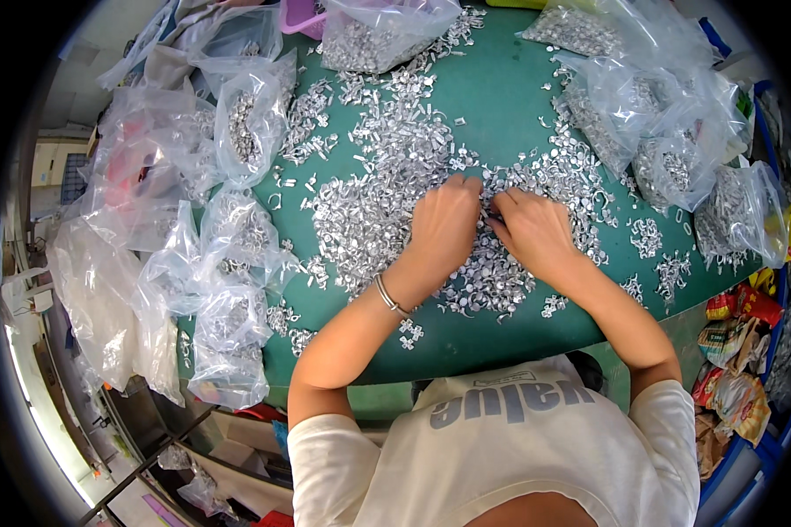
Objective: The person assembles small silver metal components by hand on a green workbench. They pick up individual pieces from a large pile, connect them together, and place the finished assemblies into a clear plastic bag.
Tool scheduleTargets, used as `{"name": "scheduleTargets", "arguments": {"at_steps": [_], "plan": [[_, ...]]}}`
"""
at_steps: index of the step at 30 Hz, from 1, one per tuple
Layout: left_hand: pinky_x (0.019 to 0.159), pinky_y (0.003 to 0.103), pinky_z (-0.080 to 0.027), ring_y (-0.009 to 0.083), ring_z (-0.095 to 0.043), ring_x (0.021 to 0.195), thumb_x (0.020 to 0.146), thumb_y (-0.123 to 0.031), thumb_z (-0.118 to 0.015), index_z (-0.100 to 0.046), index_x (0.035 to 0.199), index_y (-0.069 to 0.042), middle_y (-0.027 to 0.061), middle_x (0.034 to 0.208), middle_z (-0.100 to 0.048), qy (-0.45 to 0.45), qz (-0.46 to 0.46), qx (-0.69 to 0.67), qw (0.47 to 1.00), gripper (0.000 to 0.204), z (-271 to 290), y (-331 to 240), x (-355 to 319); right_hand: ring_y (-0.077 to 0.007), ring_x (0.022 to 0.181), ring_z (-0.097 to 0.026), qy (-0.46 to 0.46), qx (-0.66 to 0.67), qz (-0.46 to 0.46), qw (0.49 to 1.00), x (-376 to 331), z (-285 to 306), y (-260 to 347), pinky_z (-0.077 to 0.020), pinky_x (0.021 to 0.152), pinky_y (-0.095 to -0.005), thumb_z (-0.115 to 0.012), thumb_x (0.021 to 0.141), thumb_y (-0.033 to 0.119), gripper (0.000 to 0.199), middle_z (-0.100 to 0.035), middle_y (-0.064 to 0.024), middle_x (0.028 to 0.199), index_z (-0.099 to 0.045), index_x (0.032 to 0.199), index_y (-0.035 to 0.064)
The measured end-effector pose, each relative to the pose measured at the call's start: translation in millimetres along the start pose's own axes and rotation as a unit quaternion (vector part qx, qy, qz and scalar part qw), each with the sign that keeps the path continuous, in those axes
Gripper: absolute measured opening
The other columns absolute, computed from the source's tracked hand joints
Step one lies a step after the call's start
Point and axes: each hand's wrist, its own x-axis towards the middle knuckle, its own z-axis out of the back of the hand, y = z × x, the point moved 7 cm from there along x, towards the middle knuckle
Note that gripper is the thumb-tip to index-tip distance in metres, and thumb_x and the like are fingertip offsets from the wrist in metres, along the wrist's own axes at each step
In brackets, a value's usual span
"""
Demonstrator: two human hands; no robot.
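A wide heap of small silver metal pieces (360, 224) lies spread over the green tabletop (501, 105). Both hands work close together over the middle of the heap. My left hand (446, 220), with a bracelet on its wrist, has its fingers curled in and pressed together low among the pieces. Just to its right, my right hand (538, 232) is bent inward, its thumb and fingertips drawn together. Whatever sits between the fingertips of either hand is too small and too covered to name. More loose pieces (571, 180) lie beyond and right of my right hand.
Clear plastic bags of similar pieces line the left side (228, 307), the far edge (378, 35) and the right side (668, 149). A purple basket (303, 19) stands at the far left. Small separate clusters (672, 274) lie to the right. Crumpled colourful packets (736, 395) sit beyond the table's right edge.
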Motion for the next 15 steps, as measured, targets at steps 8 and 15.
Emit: {"name": "scheduleTargets", "arguments": {"at_steps": [8,15], "plan": [[0.054,0.038,-0.046,0.0279,-0.057,0.063,0.077,-0.003,-0.061,-0.063,0.085,-0.003,0.0130,0.076,-0.058,0.003,-0.032,-0.010,0.999,0.009,8,8,8,-0.0295,0.070,-0.064,0.051,-0.079,0.060,0.994,15,-7,4,-0.0500,0.055,-0.0380,-0.060,0.066,0.000,0.011,-0.061,-0.0154,0.076,-0.058,0.076,0.0009],[0.043,0.019,-0.024,0.0075,-0.035,0.058,0.082,-0.011,-0.058,-0.052,0.093,-0.002,0.0007,0.075,-0.045,0.117,0.245,-0.759,0.592,0.015,7,28,-18,-0.0071,0.051,-0.047,0.137,0.480,-0.093,0.862,7,0,-43,-0.0345,0.044,-0.0239,-0.063,0.081,0.011,0.008,-0.048,0.0039,0.057,-0.059,0.082,0.0042]]}}
